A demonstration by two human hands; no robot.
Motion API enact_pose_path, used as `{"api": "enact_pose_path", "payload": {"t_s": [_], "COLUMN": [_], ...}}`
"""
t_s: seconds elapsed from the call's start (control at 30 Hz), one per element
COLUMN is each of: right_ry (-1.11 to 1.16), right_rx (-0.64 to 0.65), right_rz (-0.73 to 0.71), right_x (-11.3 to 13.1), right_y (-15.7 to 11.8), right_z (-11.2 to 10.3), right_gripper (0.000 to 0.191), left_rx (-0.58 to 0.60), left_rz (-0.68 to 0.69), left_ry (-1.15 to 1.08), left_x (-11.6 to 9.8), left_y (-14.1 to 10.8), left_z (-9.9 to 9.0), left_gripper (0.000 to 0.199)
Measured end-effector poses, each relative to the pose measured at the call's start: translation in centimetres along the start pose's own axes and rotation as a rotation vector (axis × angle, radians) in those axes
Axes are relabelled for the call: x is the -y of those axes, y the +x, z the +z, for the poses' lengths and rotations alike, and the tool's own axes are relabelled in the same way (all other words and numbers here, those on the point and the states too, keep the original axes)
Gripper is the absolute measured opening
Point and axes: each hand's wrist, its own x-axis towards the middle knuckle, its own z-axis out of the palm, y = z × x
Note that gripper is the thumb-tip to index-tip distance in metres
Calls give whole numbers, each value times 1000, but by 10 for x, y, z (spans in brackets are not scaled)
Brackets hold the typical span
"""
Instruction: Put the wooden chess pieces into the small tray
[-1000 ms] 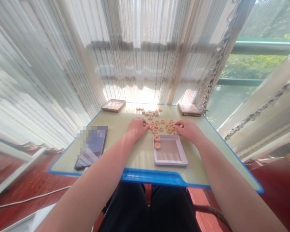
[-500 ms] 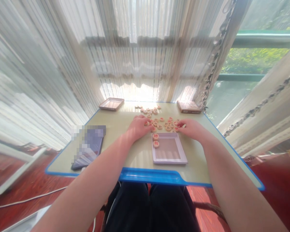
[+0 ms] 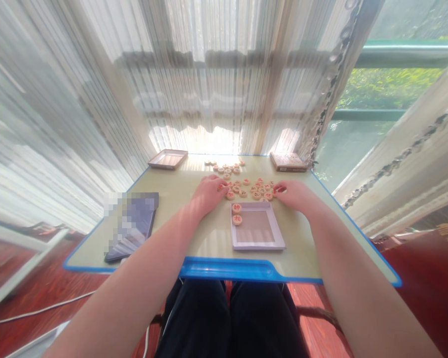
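Round wooden Chinese chess pieces point(image 3: 256, 195) with red and dark characters lie in loose clusters at mid-table. At the left end of the near cluster, my left hand point(image 3: 209, 191) has its fingers curled around a red-marked Chinese chess piece point(image 3: 220, 188). My right hand point(image 3: 291, 194) is at the right end, fingers bent and closed beside a red-marked piece point(image 3: 269, 196); what they hold, if anything, is hidden. In front of the hands lies a shallow pale box tray point(image 3: 259, 245). Two red-marked pieces point(image 3: 237, 219) sit at its upper left corner, one above the other.
More pieces point(image 3: 227, 170) are scattered farther back. An open shallow box part point(image 3: 168, 159) rests at the back left, a flat box point(image 3: 288, 162) at the back right. To the left is a dark tablet point(image 3: 134, 226). The tabletop has a blue front ledge point(image 3: 227, 269).
My left hand has drawn slightly back to the left, uncovering pieces near its fingertips. My right-hand fingers have shifted a little at the cluster's edge. The whole view has also shifted slightly.
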Motion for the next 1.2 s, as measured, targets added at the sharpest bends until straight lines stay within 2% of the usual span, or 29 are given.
{"api": "enact_pose_path", "payload": {"t_s": [0.23, 0.47, 0.67, 0.83, 1.2], "right_ry": [25, 10, 19, 9, 35], "right_rx": [-2, -8, 36, 1, 12], "right_rz": [-62, -104, -94, -102, -48], "right_x": [1, 5, 4, 2, -3], "right_y": [-1, -3, -2, 0, 2], "right_z": [0, -2, -1, 1, 3], "right_gripper": [31, 30, 32, 30, 38], "left_rx": [-56, -50, -17, -18, -34], "left_rz": [16, 20, -115, -75, 26], "left_ry": [16, 34, -16, 18, 35], "left_x": [0, 3, 11, 8, 3], "left_y": [-1, 0, 1, 0, 1], "left_z": [1, 3, 5, 2, 1], "left_gripper": [29, 27, 59, 52, 33]}}
